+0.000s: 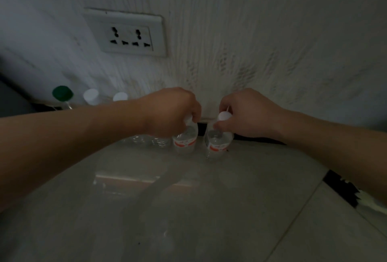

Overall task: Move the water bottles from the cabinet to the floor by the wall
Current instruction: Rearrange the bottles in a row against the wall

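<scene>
Water bottles (156, 141) stand upright on the glossy floor (188, 209), close against the wall (251, 31). The left hand (173, 110) curls its fingers round the neck of one red-labelled bottle (185, 139); the right hand (249, 113) pinches the cap end of the second bottle (217, 143) just beside it. Further left stands a green-capped bottle (62, 93), under a socket (125, 33)

Wall (240, 31) dead ahead. Bottle row (91, 96) crowds left of left grip (171, 110). Slim gap between left bottle (185, 139) and right bottle (217, 141). I see open floor (209, 209) right of right grip (247, 113) and behind.
</scene>
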`<state>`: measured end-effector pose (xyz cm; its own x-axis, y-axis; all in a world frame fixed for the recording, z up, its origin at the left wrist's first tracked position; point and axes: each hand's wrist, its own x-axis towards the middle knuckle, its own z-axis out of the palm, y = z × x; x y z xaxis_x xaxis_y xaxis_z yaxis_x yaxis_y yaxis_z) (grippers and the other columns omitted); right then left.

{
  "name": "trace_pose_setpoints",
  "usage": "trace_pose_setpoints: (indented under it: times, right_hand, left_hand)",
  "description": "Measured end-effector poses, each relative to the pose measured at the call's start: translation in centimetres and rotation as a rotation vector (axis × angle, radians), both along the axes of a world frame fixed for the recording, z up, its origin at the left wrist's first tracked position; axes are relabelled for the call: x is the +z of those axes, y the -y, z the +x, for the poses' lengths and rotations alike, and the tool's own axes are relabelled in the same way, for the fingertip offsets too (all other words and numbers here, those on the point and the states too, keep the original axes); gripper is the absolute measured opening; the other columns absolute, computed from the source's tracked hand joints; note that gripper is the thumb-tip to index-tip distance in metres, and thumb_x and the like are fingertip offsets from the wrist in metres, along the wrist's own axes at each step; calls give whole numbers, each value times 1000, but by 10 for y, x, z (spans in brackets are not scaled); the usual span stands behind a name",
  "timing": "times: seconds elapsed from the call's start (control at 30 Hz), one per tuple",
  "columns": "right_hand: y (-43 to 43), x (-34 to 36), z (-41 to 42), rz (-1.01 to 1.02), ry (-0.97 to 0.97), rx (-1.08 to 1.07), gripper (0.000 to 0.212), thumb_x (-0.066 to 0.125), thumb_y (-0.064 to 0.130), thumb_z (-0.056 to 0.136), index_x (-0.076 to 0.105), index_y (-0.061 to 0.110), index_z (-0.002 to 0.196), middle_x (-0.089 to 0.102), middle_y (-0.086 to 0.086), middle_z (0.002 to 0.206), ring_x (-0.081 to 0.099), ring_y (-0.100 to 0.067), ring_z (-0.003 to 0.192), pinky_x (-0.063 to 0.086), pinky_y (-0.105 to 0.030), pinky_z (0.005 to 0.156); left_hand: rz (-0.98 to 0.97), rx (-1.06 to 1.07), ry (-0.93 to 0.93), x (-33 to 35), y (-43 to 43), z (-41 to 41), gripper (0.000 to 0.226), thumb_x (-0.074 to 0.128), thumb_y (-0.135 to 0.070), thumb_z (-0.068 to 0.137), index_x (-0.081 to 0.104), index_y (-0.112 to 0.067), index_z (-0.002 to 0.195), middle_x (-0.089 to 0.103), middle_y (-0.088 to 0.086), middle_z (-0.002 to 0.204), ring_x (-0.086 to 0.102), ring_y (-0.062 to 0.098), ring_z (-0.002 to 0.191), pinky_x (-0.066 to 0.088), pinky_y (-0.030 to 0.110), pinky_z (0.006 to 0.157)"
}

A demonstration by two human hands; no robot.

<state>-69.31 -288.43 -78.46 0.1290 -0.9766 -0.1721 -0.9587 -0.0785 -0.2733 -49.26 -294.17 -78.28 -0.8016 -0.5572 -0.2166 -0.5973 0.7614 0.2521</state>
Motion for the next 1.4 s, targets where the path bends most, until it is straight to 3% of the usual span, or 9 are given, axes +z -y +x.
trace_pose_setpoints:
  times: [0.2, 0.43, 0.6, 0.73, 0.83, 0.9, 1.17, 1.4]
  right_hand:
    - [-1, -4, -3, -8, 22, -12, 33, 71, 51, 75, 66, 21, 88, 63, 8, 78, 57, -7, 71, 48, -28, 62]
    - [-7, -13, -6, -31, 15, 4, 36, 72, 55, 72, 66, 23, 89, 65, 4, 83, 59, -14, 76, 50, -33, 67]
    - [-9, -8, -6, -6, 43, 53, 46, 74, 52, 72, 65, 23, 106, 63, 3, 99, 59, -15, 88, 50, -35, 79]
    - [-11, -7, -11, 19, 23, 141, 47, 74, 38, 74, 63, 25, 118, 60, 2, 109, 54, -10, 91, 43, -25, 81]
    - [-13, -8, -12, 3, 48, 159, 39, 71, 22, 74, 68, 21, 113, 64, 1, 105, 51, -7, 85, 36, -19, 73]
    - [-13, -7, -11, -7, 46, 151, 39, 71, 19, 73, 69, 21, 112, 64, 2, 104, 54, -9, 87, 39, -22, 76]
    - [-3, -4, 2, -29, 65, 109, 30, 71, 21, 72, 72, 19, 102, 68, 0, 93, 61, -16, 82, 52, -35, 74]
    - [11, -7, 12, -80, 109, 112, 16, 70, 23, 74, 74, 16, 88, 68, 0, 80, 61, -13, 73, 49, -31, 65]
  left_hand:
    - [8, -13, 30, -5, 0, 2, 34, 66, -13, 76, 68, -24, 108, 60, -1, 107, 57, 18, 96, 50, 38, 82]
    - [-15, -12, 57, -6, 1, 0, 44, 66, -20, 79, 60, -32, 121, 57, -8, 113, 56, 14, 103, 49, 35, 84]
    - [-38, 10, 72, -7, 1, 2, 43, 68, -33, 80, 57, -33, 122, 58, -7, 111, 58, 17, 101, 51, 39, 84]
    - [-61, 52, 28, -8, 2, 2, 46, 70, -43, 79, 59, -29, 121, 61, -4, 109, 58, 18, 100, 50, 40, 85]
    - [-42, 66, -9, -9, 1, -1, 42, 73, -38, 79, 63, -24, 118, 64, 0, 107, 59, 19, 99, 51, 41, 86]
    - [-34, 71, -20, -8, 1, -1, 40, 73, -35, 79, 65, -22, 116, 65, 1, 106, 59, 19, 98, 51, 41, 86]
    - [-75, 75, -25, -11, 9, 3, 38, 73, -35, 78, 66, -24, 113, 66, -1, 103, 59, 18, 95, 51, 38, 83]
    - [-108, 76, -54, -8, 14, 6, 38, 72, -28, 77, 67, -26, 115, 67, -2, 104, 59, 19, 97, 47, 33, 82]
